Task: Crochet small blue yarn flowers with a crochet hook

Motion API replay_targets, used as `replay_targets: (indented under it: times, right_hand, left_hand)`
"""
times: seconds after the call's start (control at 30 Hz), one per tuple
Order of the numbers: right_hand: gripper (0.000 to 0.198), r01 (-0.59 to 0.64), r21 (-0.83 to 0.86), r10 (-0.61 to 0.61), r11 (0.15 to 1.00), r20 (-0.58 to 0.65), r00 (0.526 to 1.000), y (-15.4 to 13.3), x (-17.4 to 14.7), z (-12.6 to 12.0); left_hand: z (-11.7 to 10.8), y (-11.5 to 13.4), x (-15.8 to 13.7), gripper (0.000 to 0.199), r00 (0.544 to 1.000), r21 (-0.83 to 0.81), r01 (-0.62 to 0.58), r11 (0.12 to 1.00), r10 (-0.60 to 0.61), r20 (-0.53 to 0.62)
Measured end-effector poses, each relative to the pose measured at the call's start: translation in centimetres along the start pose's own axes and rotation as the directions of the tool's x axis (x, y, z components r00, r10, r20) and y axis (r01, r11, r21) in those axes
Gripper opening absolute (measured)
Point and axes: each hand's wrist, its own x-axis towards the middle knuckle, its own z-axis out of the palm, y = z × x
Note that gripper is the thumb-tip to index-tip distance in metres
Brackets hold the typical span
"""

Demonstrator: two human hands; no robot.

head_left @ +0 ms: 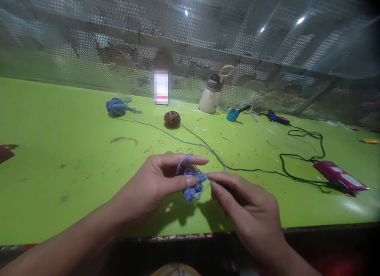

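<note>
Blue crochet work (190,195), made of small puffy lobes, is pinched between the thumb and fingers of my left hand (160,181). A strand of blue yarn (179,165) loops round that hand's raised index finger. At the work's right edge, my right hand (252,206) is closed in a pinch on what looks like a thin crochet hook, mostly hidden by the fingers. The yarn trails back over the table to a blue yarn ball (116,107) at the far left. A dark multicoloured yarn ball (172,119) lies nearer the middle.
On the green table (74,157) a phone (161,88) leans against the perforated metal screen (190,34). Beside it stand a cream bottle (210,98) and a small blue pot (233,115). A blue glue gun (277,117), black cord and magenta box (338,175) are at right.
</note>
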Motion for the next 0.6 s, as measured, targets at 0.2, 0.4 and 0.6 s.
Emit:
replay_targets:
  times: [0.2, 0.4, 0.6]
  right_hand:
    - [0.025, 0.267, -0.208, -0.25, 0.941, 0.106, 0.963, 0.4, 0.3, -1.3]
    - [0.032, 0.383, -0.258, -0.325, 0.887, 0.241, 0.915, 1.0, 0.2, -2.6]
    - [0.035, 0.461, -0.283, -0.374, 0.841, 0.313, 0.873, 1.0, 0.7, -3.4]
  left_hand:
    - [-0.1, 0.1, 0.1, 0.023, 0.999, 0.02, 0.034, 0.999, -0.034, 0.018]
    - [-0.2, -0.1, 0.0, 0.018, 0.999, 0.07, 0.001, 0.998, -0.004, 0.045]
    - [-0.2, -0.1, -0.1, 0.018, 0.999, 0.087, 0.002, 0.996, -0.006, 0.044]
